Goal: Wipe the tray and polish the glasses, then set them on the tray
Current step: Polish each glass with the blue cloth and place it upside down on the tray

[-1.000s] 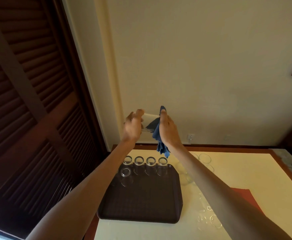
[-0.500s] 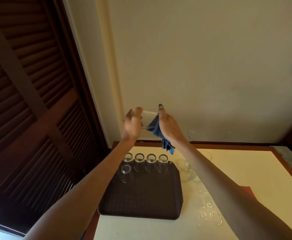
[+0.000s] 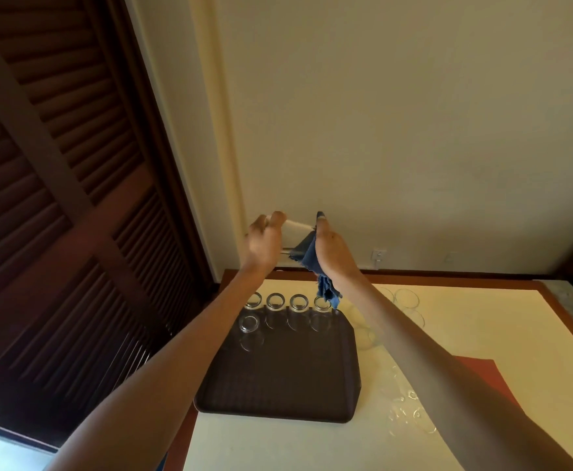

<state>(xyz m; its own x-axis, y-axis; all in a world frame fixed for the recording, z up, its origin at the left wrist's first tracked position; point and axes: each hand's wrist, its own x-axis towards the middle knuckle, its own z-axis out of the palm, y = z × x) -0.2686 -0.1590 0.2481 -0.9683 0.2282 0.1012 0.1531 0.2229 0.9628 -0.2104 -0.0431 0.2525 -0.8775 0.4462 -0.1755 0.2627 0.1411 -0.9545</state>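
Observation:
Raised in front of the wall, a clear glass (image 3: pixel 295 232) is held between both hands. My left hand (image 3: pixel 264 243) grips its base end. My right hand (image 3: pixel 332 251) holds a blue cloth (image 3: pixel 308 256) pushed into the glass's mouth, with the cloth's tail hanging below the wrist. Below, a dark brown tray (image 3: pixel 288 379) lies on the table, and several clear glasses (image 3: pixel 274 302) stand along its far edge, one more (image 3: pixel 249 324) in front at the left.
The cream table (image 3: pixel 482 334) has a wooden border and a red mat (image 3: pixel 478 368) at right. Loose clear glasses (image 3: pixel 405 297) stand right of the tray, more (image 3: pixel 410 413) near the front by my right forearm. Dark louvred doors fill the left side.
Both hands hold the glass and cloth at about the same height; the cloth's hanging tail has shifted slightly and the view has moved a little.

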